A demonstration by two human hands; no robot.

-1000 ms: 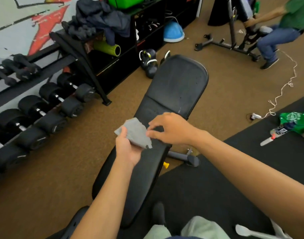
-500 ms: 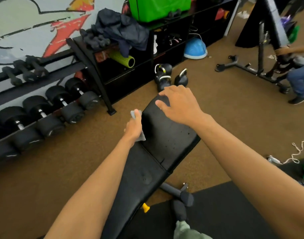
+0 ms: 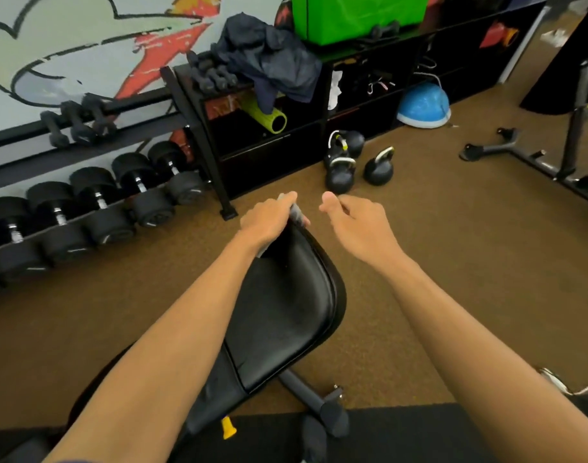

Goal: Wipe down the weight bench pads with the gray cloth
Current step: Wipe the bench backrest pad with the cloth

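Gray cloth (image 3: 297, 218), apparently bunched in the gripping left hand (image 3: 269, 218) at twelve o'clock on the bench pad (image 3: 285, 305), may slip off its edge while the right hand (image 3: 356, 225) hovers loose and empty.

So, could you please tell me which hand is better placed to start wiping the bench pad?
Left: the left hand grips the gray cloth at the far end of the bench pad, while the right hand holds nothing, beside that edge.
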